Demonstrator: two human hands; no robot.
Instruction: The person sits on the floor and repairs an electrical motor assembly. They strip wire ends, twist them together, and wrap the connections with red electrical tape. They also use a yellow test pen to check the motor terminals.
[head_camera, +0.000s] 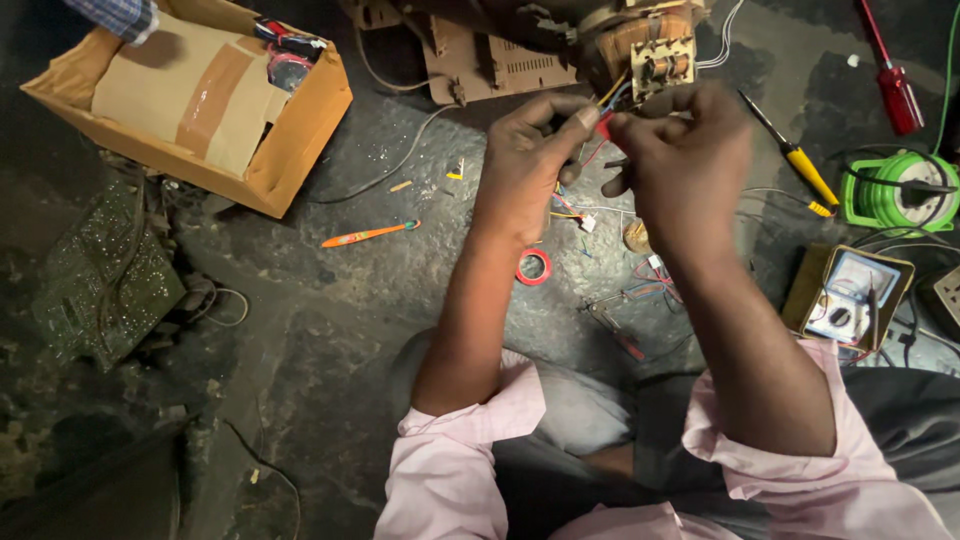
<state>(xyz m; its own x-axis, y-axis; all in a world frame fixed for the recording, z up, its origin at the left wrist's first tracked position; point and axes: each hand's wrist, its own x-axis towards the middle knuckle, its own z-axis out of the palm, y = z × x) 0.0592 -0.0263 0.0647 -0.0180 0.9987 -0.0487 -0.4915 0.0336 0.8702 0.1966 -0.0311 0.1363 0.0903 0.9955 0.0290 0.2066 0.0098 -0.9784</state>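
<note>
My left hand (528, 160) and my right hand (680, 160) are raised together over the dark floor, fingertips meeting on thin coloured wires (604, 112) that run up to a transformer-like part (660, 62) on a brown electronic chassis (500, 50). Both hands pinch the wires, with a bit of red showing between the fingers. More loose wires with a small white connector (586, 222) hang below my left hand. A red tape roll (534, 266) lies on the floor under my left wrist.
An open cardboard box (190, 100) sits at the upper left, another person's checked sleeve (120, 14) above it. An orange toothbrush (368, 234), a yellow-handled screwdriver (800, 160), a red screwdriver (895, 85), a green wire spool (900, 192), a multimeter (850, 295) and a circuit board (105, 270) lie around.
</note>
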